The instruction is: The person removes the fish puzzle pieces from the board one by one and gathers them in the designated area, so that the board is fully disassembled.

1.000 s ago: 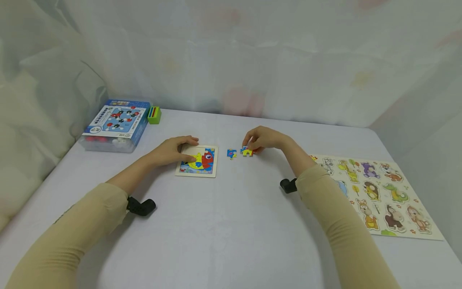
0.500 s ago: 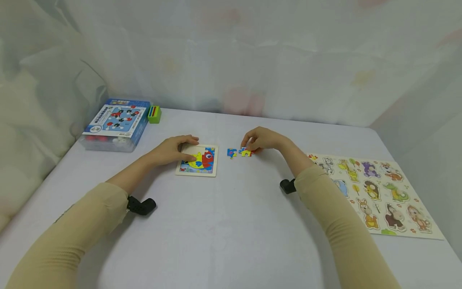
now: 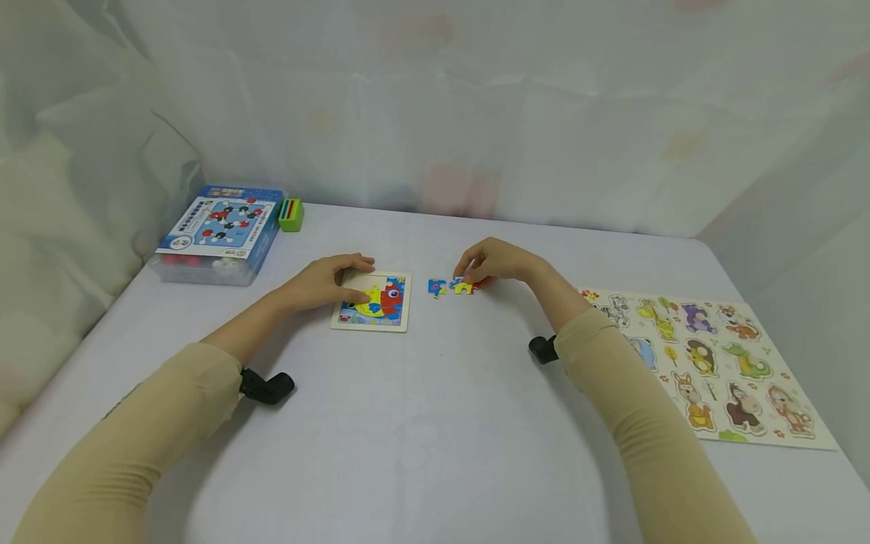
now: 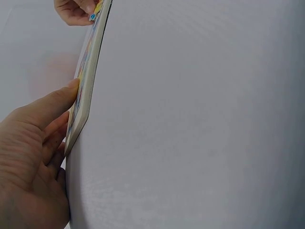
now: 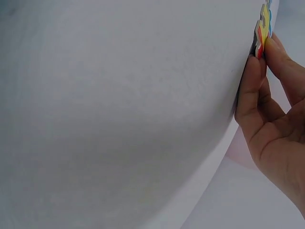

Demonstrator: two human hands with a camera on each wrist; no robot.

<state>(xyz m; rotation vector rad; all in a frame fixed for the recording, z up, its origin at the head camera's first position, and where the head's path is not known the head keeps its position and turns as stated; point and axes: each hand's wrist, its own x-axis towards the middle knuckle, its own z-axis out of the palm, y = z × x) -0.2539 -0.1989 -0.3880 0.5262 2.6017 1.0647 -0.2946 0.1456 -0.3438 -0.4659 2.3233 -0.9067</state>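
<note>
A small wooden jigsaw puzzle board (image 3: 404, 310) with a yellow and red fish picture lies on the table. My left hand (image 3: 318, 284) holds its left side, the thumb on the picture and the fingers at the edge; the left wrist view shows the thumb (image 4: 59, 101) on top. To the right, my right hand (image 3: 499, 261) pinches a yellow, red and blue jigsaw piece (image 3: 464, 288) between thumb and fingers. The right wrist view shows that piece (image 5: 263, 32) tilted, its far end cut off by the frame. A blue jigsaw piece (image 3: 436, 287) lies between board and right hand.
A blue boxed molecule kit (image 3: 224, 234) stands at the back left, with a small green block holding coloured strips (image 3: 291, 216) beside it. On the right lies a large animal puzzle board (image 3: 720, 370), partly covered by the right sleeve. Curtains rise behind the table (image 3: 408, 438).
My right hand has shifted the pinched jigsaw piece slightly left, nearer the loose blue piece. The left hand keeps its place on the puzzle board.
</note>
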